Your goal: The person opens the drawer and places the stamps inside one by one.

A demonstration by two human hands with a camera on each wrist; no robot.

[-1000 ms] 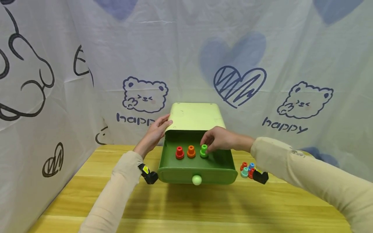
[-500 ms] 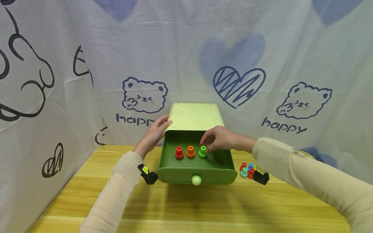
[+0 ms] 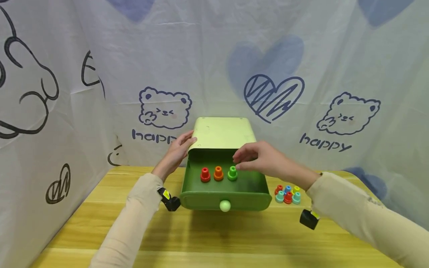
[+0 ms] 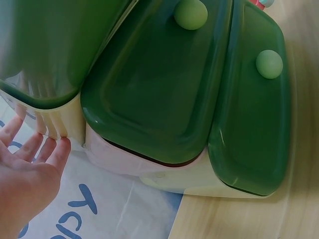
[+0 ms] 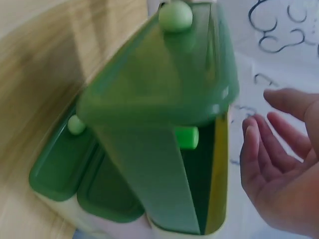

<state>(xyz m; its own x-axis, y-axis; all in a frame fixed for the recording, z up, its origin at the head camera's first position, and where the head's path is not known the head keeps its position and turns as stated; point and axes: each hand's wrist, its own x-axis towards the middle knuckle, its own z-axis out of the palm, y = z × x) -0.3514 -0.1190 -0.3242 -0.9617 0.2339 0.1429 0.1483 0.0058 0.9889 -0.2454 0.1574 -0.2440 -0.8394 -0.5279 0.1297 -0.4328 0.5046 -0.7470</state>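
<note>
Here the left hand (image 3: 176, 152) rests with straight fingers against the left top corner of the cabinet (image 3: 222, 134), holding nothing. Its top drawer (image 3: 226, 199) stands pulled out over the counter (image 3: 214, 238). Inside, a red peg (image 3: 205, 174), an orange peg (image 3: 218, 173) and a green peg (image 3: 232, 173) stand upright in a row. The right hand (image 3: 264, 160) hovers just above the green peg, fingers loose and empty. More pegs (image 3: 287, 195) cluster on the counter right of the drawer.

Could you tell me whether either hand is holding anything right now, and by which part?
Neither grips anything. The left hand rests open-fingered against the left side of the drawer box. The right hand hovers open above the green peg, not touching.
</note>
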